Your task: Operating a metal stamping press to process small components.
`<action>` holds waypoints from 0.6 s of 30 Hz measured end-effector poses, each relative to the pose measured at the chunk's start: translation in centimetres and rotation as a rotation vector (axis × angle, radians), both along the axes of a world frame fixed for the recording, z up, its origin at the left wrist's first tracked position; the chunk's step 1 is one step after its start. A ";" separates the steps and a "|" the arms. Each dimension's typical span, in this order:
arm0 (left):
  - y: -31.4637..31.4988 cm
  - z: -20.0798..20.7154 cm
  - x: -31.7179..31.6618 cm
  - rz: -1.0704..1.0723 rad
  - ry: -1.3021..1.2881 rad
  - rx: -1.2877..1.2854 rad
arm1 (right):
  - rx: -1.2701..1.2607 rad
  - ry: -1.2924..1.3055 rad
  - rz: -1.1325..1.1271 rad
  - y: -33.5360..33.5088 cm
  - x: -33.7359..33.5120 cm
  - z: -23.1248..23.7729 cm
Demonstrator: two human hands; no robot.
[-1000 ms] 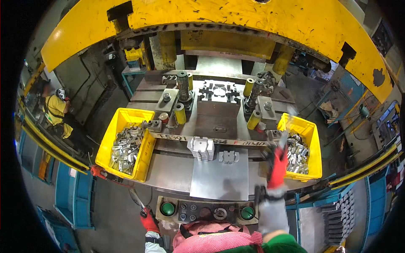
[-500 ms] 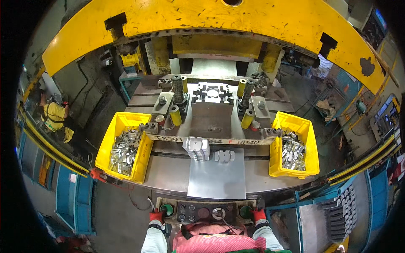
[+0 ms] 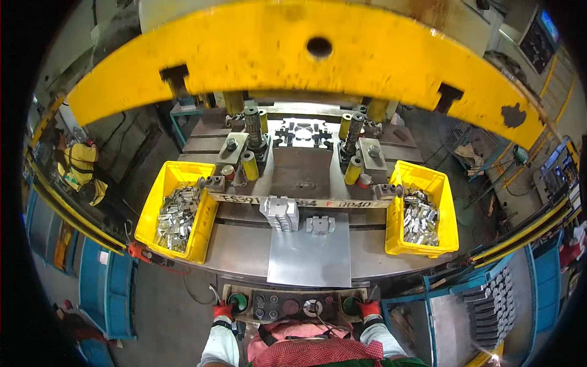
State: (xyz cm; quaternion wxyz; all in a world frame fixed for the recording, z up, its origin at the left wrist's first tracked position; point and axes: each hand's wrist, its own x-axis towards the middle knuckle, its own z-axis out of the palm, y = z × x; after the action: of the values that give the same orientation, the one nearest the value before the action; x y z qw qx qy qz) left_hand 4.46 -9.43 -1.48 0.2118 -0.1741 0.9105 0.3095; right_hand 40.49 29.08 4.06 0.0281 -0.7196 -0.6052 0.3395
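Note:
Both my hands wear red gloves and rest at the two ends of a control panel (image 3: 276, 306). My left hand (image 3: 224, 311) is beside the left green push button (image 3: 238, 301), and my right hand (image 3: 369, 308) is beside the right green push button (image 3: 351, 305). The fingers are too small and partly hidden to make out. Beyond the panel, a stack of grey metal parts (image 3: 280, 214) and a lower metal part (image 3: 320, 226) stand on a shiny metal sheet (image 3: 309, 260). Farther back lies the die (image 3: 304, 133) between its guide posts. Above it hangs the yellow press ram (image 3: 379, 55).
Yellow bins of small metal pieces stand left (image 3: 205, 235) and right (image 3: 451, 214) on the press bed. A blue-framed table (image 3: 449, 318) at lower right carries rows of metal parts. Blue racks (image 3: 105, 290) and a person in a yellow vest (image 3: 82, 165) are at left.
The yellow press ram has come down, covering more of the area behind the die. My hands stay at the panel ends. A bright spark shows at lower right.

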 end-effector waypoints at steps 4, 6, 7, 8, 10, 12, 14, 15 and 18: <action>-1.6 -2.5 -0.4 -0.017 0.051 0.136 | -0.010 0.046 0.000 0.1 0.4 -1.6; -2.2 -2.7 -0.5 -0.019 0.057 0.148 | 0.021 0.046 0.021 0.3 0.7 -3.7; -1.8 -2.6 -0.4 0.024 0.019 0.162 | 0.041 0.042 0.023 0.5 1.3 -4.7; -1.4 -2.2 -0.1 0.071 -0.021 0.171 | 0.030 0.056 0.031 0.4 1.5 -4.9; 0.4 -0.7 0.2 0.148 -0.063 0.269 | 0.014 0.085 0.028 0.2 1.5 -3.0; 1.5 0.3 0.1 0.228 -0.063 0.446 | 0.003 0.067 0.006 0.3 1.9 -3.0; 0.8 -0.3 -0.2 0.157 -0.026 0.309 | 0.004 0.045 -0.001 0.3 1.6 -3.4; -0.5 -1.3 -0.3 0.136 -0.005 0.235 | 0.009 0.031 0.006 0.3 1.1 -3.6; -5.6 -3.1 -0.3 -0.065 0.047 0.174 | -0.070 0.095 0.061 -0.3 -0.7 -0.7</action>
State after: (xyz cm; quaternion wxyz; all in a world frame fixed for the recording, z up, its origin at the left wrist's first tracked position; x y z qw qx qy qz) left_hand 4.15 -14.99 -4.62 0.2147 -0.1179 0.8902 0.3841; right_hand 39.75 28.74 3.39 0.0214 -0.6846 -0.6124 0.3948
